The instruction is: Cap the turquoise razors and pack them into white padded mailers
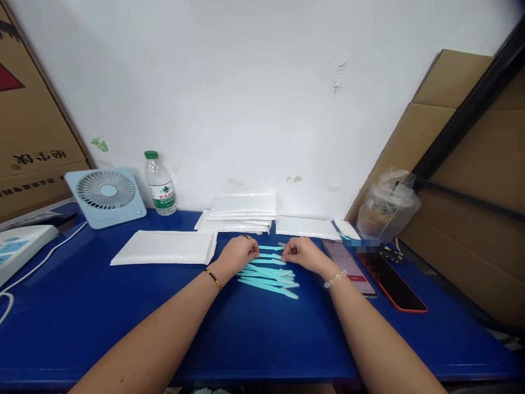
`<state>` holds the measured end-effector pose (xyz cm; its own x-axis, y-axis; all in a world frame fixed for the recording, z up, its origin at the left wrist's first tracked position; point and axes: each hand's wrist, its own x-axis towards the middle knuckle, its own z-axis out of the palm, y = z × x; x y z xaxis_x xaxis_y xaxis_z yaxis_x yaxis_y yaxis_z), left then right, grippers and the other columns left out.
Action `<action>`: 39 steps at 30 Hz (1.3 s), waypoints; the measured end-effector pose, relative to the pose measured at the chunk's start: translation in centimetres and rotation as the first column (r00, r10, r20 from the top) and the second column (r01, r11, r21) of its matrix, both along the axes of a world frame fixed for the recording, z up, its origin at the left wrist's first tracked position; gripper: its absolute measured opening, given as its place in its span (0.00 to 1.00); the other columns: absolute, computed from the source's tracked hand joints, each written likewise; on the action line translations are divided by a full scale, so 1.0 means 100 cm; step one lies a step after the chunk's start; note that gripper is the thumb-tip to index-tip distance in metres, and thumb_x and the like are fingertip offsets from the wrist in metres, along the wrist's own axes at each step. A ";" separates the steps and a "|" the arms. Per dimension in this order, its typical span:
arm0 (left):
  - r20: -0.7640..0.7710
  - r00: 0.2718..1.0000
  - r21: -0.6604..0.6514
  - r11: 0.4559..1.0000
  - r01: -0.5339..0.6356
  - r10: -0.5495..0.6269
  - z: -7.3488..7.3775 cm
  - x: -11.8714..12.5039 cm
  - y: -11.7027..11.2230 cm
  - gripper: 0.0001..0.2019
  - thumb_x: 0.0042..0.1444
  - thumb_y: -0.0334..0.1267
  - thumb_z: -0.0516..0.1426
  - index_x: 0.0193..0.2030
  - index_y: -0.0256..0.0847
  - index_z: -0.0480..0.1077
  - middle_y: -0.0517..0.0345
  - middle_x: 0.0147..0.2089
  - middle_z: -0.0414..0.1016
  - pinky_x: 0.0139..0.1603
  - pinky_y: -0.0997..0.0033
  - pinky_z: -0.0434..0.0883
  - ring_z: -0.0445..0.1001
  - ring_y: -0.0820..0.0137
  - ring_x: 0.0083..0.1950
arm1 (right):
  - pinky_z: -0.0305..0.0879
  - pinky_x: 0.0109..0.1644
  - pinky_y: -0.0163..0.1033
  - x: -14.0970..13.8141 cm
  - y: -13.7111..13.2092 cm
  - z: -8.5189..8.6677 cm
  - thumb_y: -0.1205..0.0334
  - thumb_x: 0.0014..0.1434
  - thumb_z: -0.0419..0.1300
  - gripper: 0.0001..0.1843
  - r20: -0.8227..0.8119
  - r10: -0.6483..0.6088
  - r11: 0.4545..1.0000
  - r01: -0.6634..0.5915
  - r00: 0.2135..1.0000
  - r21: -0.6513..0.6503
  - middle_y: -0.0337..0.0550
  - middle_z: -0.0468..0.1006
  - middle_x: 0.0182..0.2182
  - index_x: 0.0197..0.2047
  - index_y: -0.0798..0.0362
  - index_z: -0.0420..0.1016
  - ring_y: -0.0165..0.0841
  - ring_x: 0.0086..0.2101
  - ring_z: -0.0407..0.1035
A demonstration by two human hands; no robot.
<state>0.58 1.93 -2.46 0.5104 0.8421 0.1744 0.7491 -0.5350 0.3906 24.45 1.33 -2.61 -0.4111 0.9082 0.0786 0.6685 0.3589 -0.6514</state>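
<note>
Several turquoise eyebrow razors (268,282) lie in a loose row on the blue table, their handles to the left and blade ends to the right. At the upper part of the row, my left hand (238,253) is closed in a pinch at the handle end of one eyebrow razor (268,255). Across from it, my right hand (305,254) pinches at that razor's blade end. Another eyebrow razor (270,248) lies just beyond, between the hands. The fingertips partly hide the razor ends.
White padded envelopes lie left (164,248) and in a stack (241,207) by the wall. A bottle (161,186) and a blue fan (107,194) stand back left. Two phones (348,268) (397,284) and a bagged drink cup (388,205) are at right.
</note>
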 end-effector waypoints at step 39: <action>-0.259 0.961 -0.054 0.995 0.088 -0.099 -0.021 0.015 -0.023 0.40 0.58 0.62 0.36 0.68 0.32 0.41 0.41 0.70 0.36 0.65 0.52 0.42 0.34 0.55 0.70 | 0.63 0.35 0.36 -0.002 0.011 -0.006 0.61 0.53 0.59 0.09 0.036 -0.073 0.988 0.067 0.997 0.141 0.44 0.77 0.30 0.33 0.54 0.79 0.32 0.30 0.69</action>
